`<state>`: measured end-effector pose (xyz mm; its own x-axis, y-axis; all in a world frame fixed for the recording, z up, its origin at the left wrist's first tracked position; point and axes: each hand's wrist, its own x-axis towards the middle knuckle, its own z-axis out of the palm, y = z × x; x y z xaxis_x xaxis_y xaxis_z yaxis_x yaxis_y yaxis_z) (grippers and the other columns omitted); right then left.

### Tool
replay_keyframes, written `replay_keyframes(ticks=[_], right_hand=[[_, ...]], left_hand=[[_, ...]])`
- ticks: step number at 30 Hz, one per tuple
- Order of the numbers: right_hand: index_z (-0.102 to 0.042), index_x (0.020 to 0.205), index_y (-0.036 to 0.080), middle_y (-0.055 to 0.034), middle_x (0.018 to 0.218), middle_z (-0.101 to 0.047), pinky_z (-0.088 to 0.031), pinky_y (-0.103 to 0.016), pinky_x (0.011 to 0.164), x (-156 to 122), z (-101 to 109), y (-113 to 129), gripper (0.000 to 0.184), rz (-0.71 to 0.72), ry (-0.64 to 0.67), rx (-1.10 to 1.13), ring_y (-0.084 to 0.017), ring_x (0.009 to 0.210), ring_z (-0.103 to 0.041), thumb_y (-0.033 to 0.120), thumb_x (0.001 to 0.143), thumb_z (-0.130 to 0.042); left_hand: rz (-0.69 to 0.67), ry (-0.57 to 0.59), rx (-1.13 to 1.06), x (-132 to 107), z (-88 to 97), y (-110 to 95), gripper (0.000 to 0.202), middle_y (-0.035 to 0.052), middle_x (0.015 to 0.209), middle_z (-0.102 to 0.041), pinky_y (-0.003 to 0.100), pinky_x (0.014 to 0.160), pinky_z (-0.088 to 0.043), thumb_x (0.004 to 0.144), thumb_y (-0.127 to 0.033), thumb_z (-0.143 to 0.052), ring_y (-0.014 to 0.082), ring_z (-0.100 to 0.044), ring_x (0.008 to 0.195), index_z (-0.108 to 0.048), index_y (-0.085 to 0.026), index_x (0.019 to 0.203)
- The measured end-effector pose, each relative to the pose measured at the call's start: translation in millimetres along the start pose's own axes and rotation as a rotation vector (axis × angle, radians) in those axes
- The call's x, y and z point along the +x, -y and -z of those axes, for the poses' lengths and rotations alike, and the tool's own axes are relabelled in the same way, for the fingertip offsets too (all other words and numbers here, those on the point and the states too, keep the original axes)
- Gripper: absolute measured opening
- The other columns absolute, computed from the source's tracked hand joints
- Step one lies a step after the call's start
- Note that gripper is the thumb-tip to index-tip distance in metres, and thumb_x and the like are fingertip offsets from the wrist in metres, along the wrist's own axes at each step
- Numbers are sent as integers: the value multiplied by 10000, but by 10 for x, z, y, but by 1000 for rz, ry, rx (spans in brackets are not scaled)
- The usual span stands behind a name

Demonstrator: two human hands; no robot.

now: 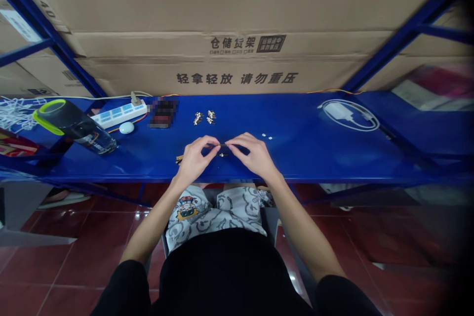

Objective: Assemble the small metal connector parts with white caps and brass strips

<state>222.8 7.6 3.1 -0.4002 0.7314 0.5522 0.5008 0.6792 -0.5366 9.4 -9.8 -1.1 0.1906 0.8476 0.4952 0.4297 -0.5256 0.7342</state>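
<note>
"Head view: what are the two hands busy with?"

"One thin piece [222, 145], held crosswise over the blue shelf [311, 153]. The left hand [190, 160] pinches one end between thumb and fingertips, and the right hand [258, 158] pinches the other end the same way."

"Anything close by?"

"One small white-and-dark part [222, 155] lies just nearer the person. Beside the left hand are some brown and black pieces [179, 160], half hidden, so I can't count them. Farther back sit two small clusters [211, 117], and near the right hand, two white bits [270, 138]."

"And farther out?"

"One bottle [79, 128], one power strip [120, 114], one round white object [126, 128], one coiled white cable [365, 126]."

"Any writing?"

"Plenty on the cardboard [314, 10]: 仓储货架, then 轻拿轻放 请勿重压 below. A dark label [271, 44] by the upper line also carries 请勿重压. Up in the left corner I make out X40. The bottle's lettering is too blurred for me."
</note>
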Motion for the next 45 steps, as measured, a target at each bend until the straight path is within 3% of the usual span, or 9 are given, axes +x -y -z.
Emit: replay_keyframes(ticks=[8, 20, 27, 39, 45], right_hand=[[-746, 1042, 262, -19, 1042, -785, -563, -362, 902, -17, -9, -15, 172, -80, -4, 55, -211, 964, -736, 330, 995, -595], [-752, 1017, 274, -3, 1018, -789, -565, -362, 899, -30, -31, -21, 111, -51, -54, 140, -199, 936, -740, 297, 975, -652], [-729, 1137, 277, -11, 1087, -780, -576, -351, 926, -38, -31, -5, 184, -107, -40, 211, -191, 963, -752, 300, 972, -649], [-795, 931, 269, -15, 965, -794, -560, -411, 956, -22, 40, -7, 145, -237, 32, 464, -222, 936, -739, 399, 887, -748], [-783, 928, 252, -24, 950, -786, -578, -400, 905, 3, 9, -21, 180, -291, -44, 517, -217, 901, -735, 405, 834, -799]], left_hand=[[-1, -4, 37, -2, 7, 8, 53, 10, 1000, -746, 326, 905, -601, 975, -249, -653, 165, -726, 913, -690, -234, 1009], [-28, -19, 1, 8, -12, 82, 63, 5, 1019, -753, 311, 887, -592, 974, -249, -672, 165, -733, 915, -696, -237, 1031], [-42, 16, -8, 12, 6, 76, 59, -1, 1003, -751, 300, 893, -573, 974, -220, -675, 161, -732, 934, -695, -238, 1025], [-113, 30, -6, 7, 24, 28, 54, -4, 980, -753, 278, 868, -545, 973, -253, -687, 148, -720, 912, -702, -232, 1020], [-106, 32, 10, 12, 18, 33, 53, 2, 985, -752, 287, 874, -550, 972, -254, -687, 154, -722, 915, -698, -231, 1018]])
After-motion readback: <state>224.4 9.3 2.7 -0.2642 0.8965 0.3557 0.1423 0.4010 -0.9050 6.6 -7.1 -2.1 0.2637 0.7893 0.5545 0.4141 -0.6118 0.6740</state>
